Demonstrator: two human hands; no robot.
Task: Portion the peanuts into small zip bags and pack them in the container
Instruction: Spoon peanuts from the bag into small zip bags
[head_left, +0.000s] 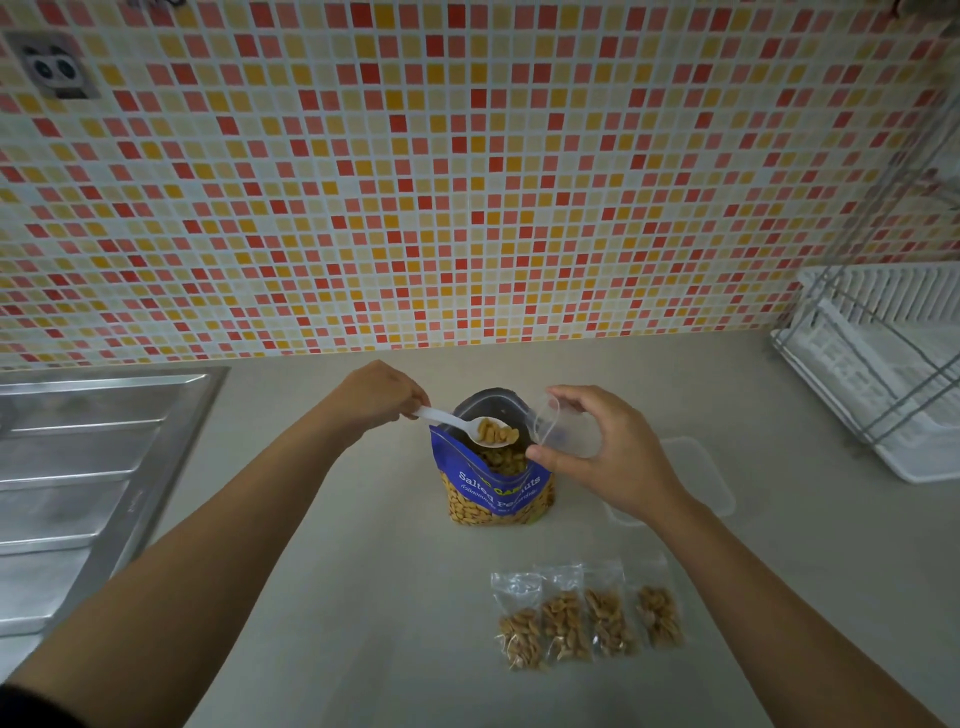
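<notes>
The left hand (382, 392) is reaching in from the sink side, its fingers (413, 400) curling round the handle of a white plastic spoon (447, 420). The spoon's bowl is carrying a heap of peanuts (496, 431) and is hanging right over the open mouth of the blue Salted Peanuts pouch (493, 488), which is standing upright in the middle of the worktop (363, 571) with more nuts showing inside.

The right hand (608, 457) is holding a small clear zip bag (550, 423) just beside the spoon's tip. Thumb below and fingertips above are pinching it so that its mouth is gaping toward the spoon. The bag is looking empty from here, though the plastic is too clear to be sure.

Nearer the person, four filled zip bags (563, 621) are lying flat in a row, edges overlapping, each with its nuts bunched at the near end.

The clear, shallow container (701, 467) is sitting on the worktop to the right of the pouch, and the right wrist is crossing in front of it and hiding its near corner.

A steel sink drainboard (93, 457) is bordering the left. A white dish rack (883, 374) is standing at the far right, against the red and yellow mosaic wall (467, 182).
</notes>
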